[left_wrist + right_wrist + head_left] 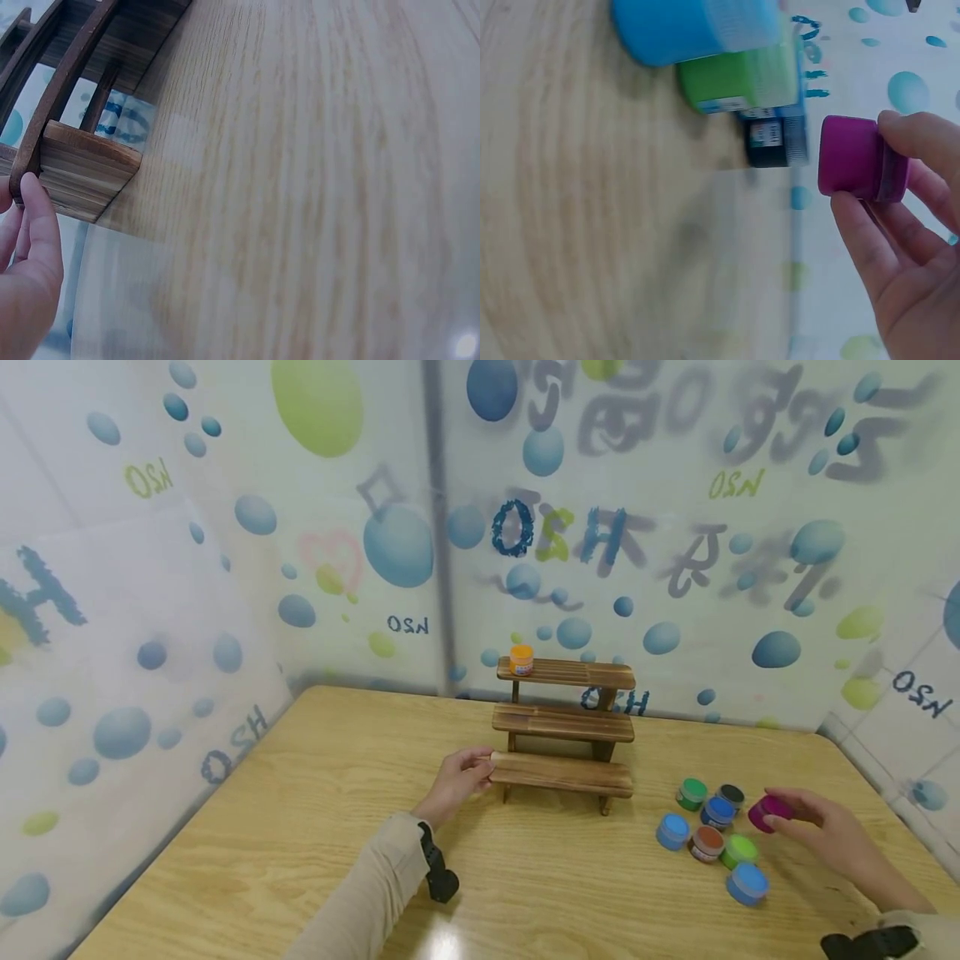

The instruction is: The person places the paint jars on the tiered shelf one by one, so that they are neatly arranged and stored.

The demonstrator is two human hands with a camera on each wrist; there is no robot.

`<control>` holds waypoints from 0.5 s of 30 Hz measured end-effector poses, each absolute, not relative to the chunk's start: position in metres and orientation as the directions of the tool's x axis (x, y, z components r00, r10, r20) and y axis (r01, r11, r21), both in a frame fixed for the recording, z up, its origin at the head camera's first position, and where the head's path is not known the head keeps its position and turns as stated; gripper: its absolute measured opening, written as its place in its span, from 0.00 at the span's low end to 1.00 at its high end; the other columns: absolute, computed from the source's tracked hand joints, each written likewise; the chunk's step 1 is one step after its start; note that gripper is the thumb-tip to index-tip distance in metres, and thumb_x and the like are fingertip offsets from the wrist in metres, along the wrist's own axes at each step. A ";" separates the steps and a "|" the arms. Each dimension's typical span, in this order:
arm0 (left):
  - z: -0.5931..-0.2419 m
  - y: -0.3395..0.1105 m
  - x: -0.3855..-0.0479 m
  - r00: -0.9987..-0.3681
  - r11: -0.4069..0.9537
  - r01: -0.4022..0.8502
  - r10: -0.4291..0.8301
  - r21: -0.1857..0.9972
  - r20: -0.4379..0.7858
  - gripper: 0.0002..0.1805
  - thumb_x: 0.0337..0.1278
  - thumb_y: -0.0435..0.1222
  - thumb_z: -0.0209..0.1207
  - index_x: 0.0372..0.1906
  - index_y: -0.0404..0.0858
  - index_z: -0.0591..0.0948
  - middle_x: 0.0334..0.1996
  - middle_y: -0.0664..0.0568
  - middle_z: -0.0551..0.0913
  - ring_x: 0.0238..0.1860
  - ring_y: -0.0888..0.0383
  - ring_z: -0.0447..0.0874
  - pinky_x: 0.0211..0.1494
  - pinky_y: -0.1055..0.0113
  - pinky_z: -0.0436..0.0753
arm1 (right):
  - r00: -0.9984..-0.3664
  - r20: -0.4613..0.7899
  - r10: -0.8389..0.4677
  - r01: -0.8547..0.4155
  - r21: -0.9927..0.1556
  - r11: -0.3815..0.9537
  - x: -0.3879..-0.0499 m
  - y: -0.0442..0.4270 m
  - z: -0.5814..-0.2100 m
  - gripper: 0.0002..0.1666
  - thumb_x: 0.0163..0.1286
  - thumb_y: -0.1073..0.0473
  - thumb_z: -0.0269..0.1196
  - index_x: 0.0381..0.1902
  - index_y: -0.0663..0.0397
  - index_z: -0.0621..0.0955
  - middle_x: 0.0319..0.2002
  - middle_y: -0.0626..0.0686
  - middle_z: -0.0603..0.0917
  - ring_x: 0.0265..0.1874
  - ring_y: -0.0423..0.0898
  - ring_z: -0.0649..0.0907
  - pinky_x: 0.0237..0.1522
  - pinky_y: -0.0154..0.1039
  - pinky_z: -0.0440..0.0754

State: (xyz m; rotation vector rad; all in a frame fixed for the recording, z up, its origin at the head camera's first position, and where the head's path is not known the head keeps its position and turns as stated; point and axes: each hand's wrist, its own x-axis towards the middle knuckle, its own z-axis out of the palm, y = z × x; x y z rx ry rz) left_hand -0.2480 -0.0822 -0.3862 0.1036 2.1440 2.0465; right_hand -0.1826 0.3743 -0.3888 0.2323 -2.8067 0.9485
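A three-step wooden rack [562, 772] stands at the table's back, an orange jar [521, 660] on its top step at the left end. The left hand [456, 781] pinches the left end of the lowest step; in the left wrist view the fingers of the left hand [34, 255] hold the edge of the wood [90, 161]. On the right, the right hand [828, 835] holds a magenta jar [770, 812] between thumb and fingers. The right wrist view has this jar [849, 157] raised off the table in the right hand [911, 217].
Several jars stand beside the right hand: green [692, 793], black [730, 797], dark blue [717, 812], light blue [672, 832], brown [707, 843], lime [739, 852] and another blue [747, 883]. A patterned curtain [360, 635] hangs behind the table [337, 760].
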 end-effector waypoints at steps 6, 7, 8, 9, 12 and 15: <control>-0.390 -0.083 -0.251 -0.980 0.043 -0.074 0.183 0.996 -0.081 0.17 0.60 0.29 0.50 0.54 0.27 0.70 0.35 0.46 0.74 0.29 0.60 0.74 0.45 0.55 0.76 | -0.966 0.236 -0.110 -0.231 -0.581 0.781 -0.183 0.373 -0.372 0.27 0.61 0.58 0.60 0.51 0.74 0.70 0.38 0.36 0.76 0.33 0.17 0.67 0.26 0.28 0.77; -0.393 -0.084 -0.253 -0.979 0.040 -0.075 0.186 0.996 -0.081 0.18 0.60 0.29 0.50 0.54 0.27 0.70 0.35 0.46 0.74 0.30 0.60 0.74 0.45 0.55 0.76 | -0.961 0.250 -0.114 -0.243 -0.578 0.779 -0.183 0.372 -0.369 0.27 0.61 0.58 0.60 0.51 0.74 0.70 0.36 0.30 0.73 0.33 0.16 0.67 0.26 0.27 0.76; -0.395 -0.084 -0.255 -0.979 0.035 -0.075 0.189 0.997 -0.081 0.18 0.60 0.29 0.50 0.54 0.27 0.70 0.34 0.46 0.74 0.30 0.60 0.74 0.45 0.55 0.76 | -0.956 0.266 -0.124 -0.260 -0.576 0.775 -0.183 0.371 -0.365 0.26 0.61 0.59 0.60 0.51 0.73 0.70 0.37 0.27 0.72 0.34 0.16 0.67 0.25 0.27 0.76; -0.398 -0.085 -0.257 -0.978 0.029 -0.075 0.192 0.997 -0.080 0.18 0.60 0.29 0.50 0.54 0.28 0.70 0.34 0.46 0.74 0.30 0.60 0.74 0.45 0.55 0.76 | -0.953 0.276 -0.126 -0.268 -0.575 0.773 -0.184 0.369 -0.362 0.26 0.61 0.59 0.60 0.51 0.73 0.70 0.36 0.22 0.68 0.34 0.16 0.67 0.26 0.26 0.76; -0.406 -0.086 -0.263 -0.979 0.015 -0.077 0.190 0.997 -0.078 0.18 0.59 0.30 0.51 0.54 0.29 0.71 0.34 0.47 0.74 0.30 0.61 0.74 0.44 0.57 0.77 | -0.940 0.310 -0.145 -0.306 -0.568 0.764 -0.186 0.362 -0.352 0.26 0.61 0.59 0.60 0.52 0.71 0.70 0.37 0.21 0.67 0.36 0.15 0.66 0.26 0.25 0.76; -0.411 -0.086 -0.266 -0.981 0.015 -0.065 0.184 0.998 -0.067 0.18 0.59 0.31 0.52 0.54 0.30 0.71 0.35 0.47 0.74 0.29 0.61 0.75 0.42 0.61 0.78 | -0.930 0.329 -0.165 -0.334 -0.568 0.752 -0.189 0.352 -0.345 0.26 0.61 0.59 0.60 0.53 0.69 0.70 0.38 0.23 0.68 0.37 0.15 0.66 0.27 0.24 0.76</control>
